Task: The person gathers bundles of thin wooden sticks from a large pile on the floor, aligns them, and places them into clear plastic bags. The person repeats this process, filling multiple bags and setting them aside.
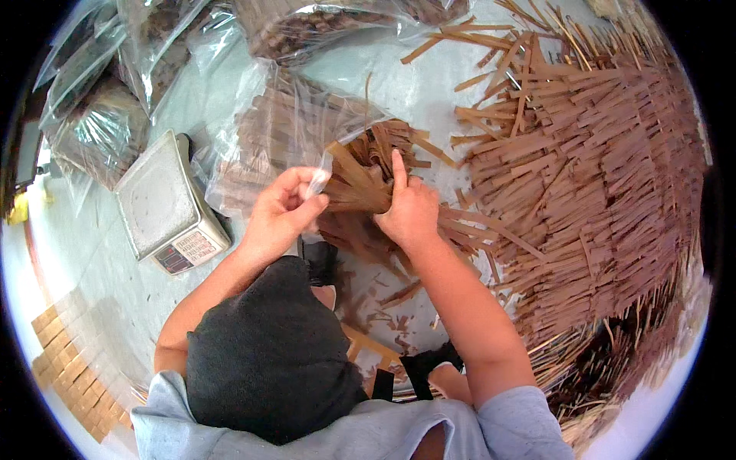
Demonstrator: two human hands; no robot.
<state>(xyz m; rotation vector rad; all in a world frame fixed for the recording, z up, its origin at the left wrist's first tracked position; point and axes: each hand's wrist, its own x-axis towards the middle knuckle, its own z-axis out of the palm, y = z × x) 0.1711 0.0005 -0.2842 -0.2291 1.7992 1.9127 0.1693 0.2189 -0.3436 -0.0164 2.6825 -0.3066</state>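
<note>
My left hand point(282, 208) pinches the mouth edge of a clear plastic bag point(284, 123) between thumb and fingers. Brown flat strips fill much of this bag, which lies on its side. At its opening, my right hand point(414, 213) is closed on a bunch of brown strips point(357, 184), its index finger stretched out along them. The bunch reaches partly inside the bag, and several strip ends stick out past my right hand. My right palm and the undersides of the strips are hidden.
A large pile of brown strips point(583, 192) covers the right side. A flat-topped weighing scale point(161, 199) stands at the left. More filled clear bags point(103, 130) lie at the back left, with another bag point(307, 27) at the back. Loose scraps point(395, 318) litter the pale floor near my feet.
</note>
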